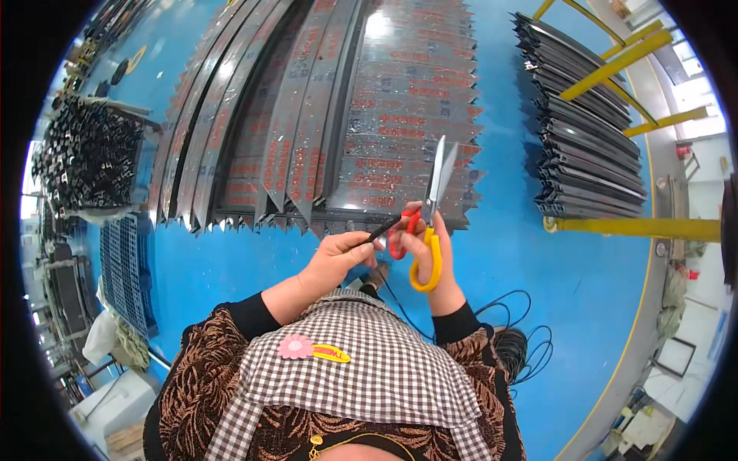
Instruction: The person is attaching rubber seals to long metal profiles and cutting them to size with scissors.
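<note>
My left hand point(344, 256) is closed on a dark, narrow strip point(383, 228), its fingers pinched near the strip's lower end. The strip slants up toward my right hand point(437, 257), whose fingers are at its upper end. That same right hand grips scissors point(435, 184) with yellow and red handle loops. Their blades point up and away from me, slightly apart. Both hands are close together in front of my checked apron point(361, 369). A thin black cord point(397, 303) hangs below them; where it joins the strip is hidden.
Stacked long dark metal profiles point(400, 115) with jagged ends lie just beyond my hands. More profiles point(588, 123) rest by a yellow rack point(638, 227) at right. Coiled black cord point(511, 349) lies on the blue floor near my right elbow. A blue pallet point(123, 261) stands left.
</note>
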